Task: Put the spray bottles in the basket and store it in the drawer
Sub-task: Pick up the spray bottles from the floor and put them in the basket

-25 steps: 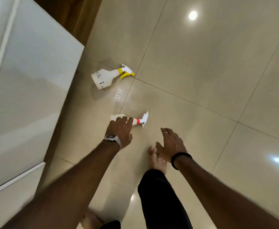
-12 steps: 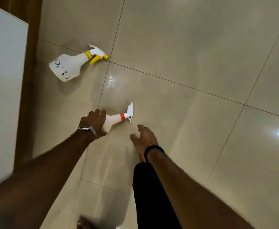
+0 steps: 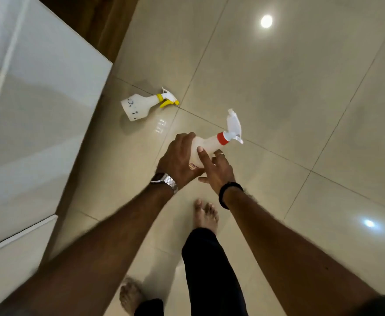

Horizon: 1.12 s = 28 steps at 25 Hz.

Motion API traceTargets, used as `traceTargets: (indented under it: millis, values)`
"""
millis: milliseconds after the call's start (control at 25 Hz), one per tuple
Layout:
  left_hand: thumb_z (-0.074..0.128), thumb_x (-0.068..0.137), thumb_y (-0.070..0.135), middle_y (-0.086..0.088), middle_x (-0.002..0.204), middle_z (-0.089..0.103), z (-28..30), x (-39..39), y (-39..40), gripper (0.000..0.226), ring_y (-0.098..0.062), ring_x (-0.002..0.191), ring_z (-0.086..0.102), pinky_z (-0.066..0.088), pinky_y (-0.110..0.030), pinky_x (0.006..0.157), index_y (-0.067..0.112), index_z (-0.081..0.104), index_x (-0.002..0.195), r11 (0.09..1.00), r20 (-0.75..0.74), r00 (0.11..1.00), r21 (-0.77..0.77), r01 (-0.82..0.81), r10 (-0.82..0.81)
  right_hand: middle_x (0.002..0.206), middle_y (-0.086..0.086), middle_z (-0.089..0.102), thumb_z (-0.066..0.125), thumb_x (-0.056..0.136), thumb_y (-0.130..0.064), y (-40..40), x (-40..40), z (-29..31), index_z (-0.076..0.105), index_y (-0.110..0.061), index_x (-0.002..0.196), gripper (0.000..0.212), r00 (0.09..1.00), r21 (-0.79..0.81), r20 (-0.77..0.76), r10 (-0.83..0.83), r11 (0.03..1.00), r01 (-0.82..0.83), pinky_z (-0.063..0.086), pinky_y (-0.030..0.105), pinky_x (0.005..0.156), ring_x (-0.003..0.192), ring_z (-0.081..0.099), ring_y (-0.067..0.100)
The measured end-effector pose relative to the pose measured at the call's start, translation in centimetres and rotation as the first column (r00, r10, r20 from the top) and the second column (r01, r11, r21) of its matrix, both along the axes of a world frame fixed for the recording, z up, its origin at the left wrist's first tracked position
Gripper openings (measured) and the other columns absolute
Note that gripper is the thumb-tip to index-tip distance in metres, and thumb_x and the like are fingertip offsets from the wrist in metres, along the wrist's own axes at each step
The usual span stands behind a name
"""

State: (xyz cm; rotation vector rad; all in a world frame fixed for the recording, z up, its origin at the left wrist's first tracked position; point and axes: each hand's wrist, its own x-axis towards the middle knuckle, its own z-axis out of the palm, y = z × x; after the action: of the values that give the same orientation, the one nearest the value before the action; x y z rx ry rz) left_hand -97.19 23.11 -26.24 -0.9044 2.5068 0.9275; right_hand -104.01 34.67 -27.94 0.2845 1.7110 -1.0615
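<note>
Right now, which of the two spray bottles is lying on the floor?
The spray bottle with the yellow trigger: it lies on its side on the tiled floor near the white cabinet. The red-collared spray bottle is held in the left hand.

A home interior is suggested: a floor (image 3: 278, 87) of large glossy beige tiles is seen, with ceiling lights reflected in it, a white glossy cabinet (image 3: 34, 115) beside a brown curtain (image 3: 109, 23), and bare feet (image 3: 205, 215) on the tiles.

A single head-worn wide-angle camera looks steeply down from standing height at the tiled floor (image 3: 278, 87), with forearms close below.
</note>
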Motion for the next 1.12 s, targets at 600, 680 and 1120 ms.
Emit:
traceTargets:
  millis: [600, 680, 1120]
  values:
    - [0.057, 0.095, 0.035, 0.000, 0.156, 0.041, 17.3, 25.3, -3.5, 0.067, -0.021, 0.141, 0.046, 0.046, -0.041, 0.112, 0.022, 0.029, 0.155, 0.723, -0.018, 0.726, 0.114, -0.681, 0.687, 0.127, -0.005, 0.065, 0.056, 0.084, -0.073, -11.0, 13.7, 19.5, 0.057, -0.023, 0.130, 0.068, 0.655, 0.080, -0.424, 0.625, 0.746, -0.661, 0.049, 0.039, 0.103, 0.118, 0.061, 0.018]
    - [0.056, 0.095, 0.035, 0.001, 0.152, 0.045, 18.0, 32.4, -3.6, 0.062, -0.021, 0.138, 0.049, 0.047, -0.041, 0.110, 0.023, 0.034, 0.152, 0.658, 0.012, 0.663, 0.101, -0.746, 0.749, 0.126, -0.001, 0.065, 0.058, 0.088, -0.066, -11.9, 18.8, 20.1, 0.057, -0.018, 0.130, 0.064, 0.605, 0.096, -0.434, 0.667, 0.702, -0.705, 0.047, 0.034, 0.102, 0.118, 0.061, 0.020]
    - [0.051, 0.098, 0.028, 0.005, 0.131, 0.063, 23.1, 67.6, -1.9, 0.036, -0.017, 0.123, 0.059, 0.047, -0.034, 0.106, 0.023, 0.058, 0.133, 0.492, 0.001, 0.493, 0.034, -0.870, 0.870, 0.139, -0.027, 0.055, 0.058, 0.087, -0.067, -20.9, 52.3, 27.4, 0.039, -0.049, 0.145, 0.064, 0.305, -0.189, -0.648, 0.698, 0.240, -0.952, 0.056, 0.030, 0.097, 0.125, 0.057, 0.001]
